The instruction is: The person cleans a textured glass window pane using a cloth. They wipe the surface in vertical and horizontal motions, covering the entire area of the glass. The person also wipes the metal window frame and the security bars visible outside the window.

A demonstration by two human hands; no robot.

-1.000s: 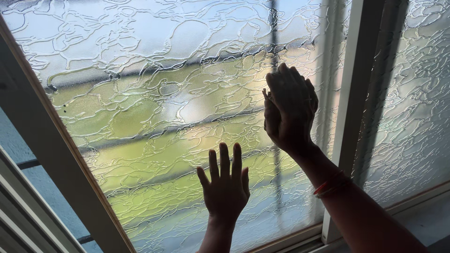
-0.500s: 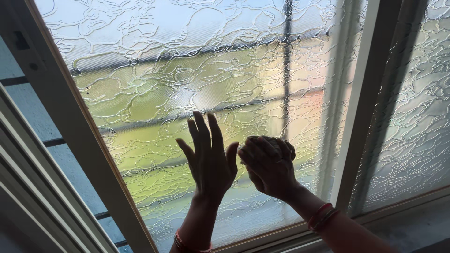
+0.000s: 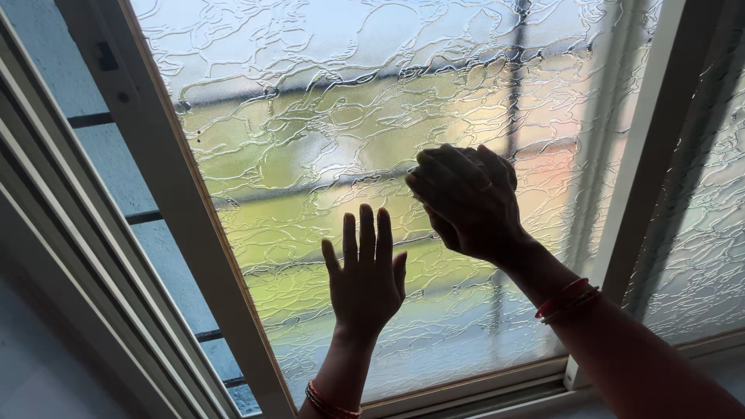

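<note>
Head view: bracing flat, spread left hand [image 3: 366,281] on textured frosted glass pane [image 3: 310,140], keeping curled right hand [image 3: 466,200] pressing evenly, contents hidden.

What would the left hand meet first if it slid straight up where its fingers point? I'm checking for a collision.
Probably the right hand, just above and to the right; otherwise only textured patterned glass pane. Depth unclear.

Daylight pours in through the textured pane [image 3: 326,116], brightest toward its top edge, and its ripples smear everything outside into soft green, blue and pink patches. Against that backlight the left hand [image 3: 365,283] and right hand [image 3: 466,202] are dark, nearly featureless silhouettes. The frame [image 3: 178,202] and lower left corner sit in dim shade; focus is sharp.
</note>
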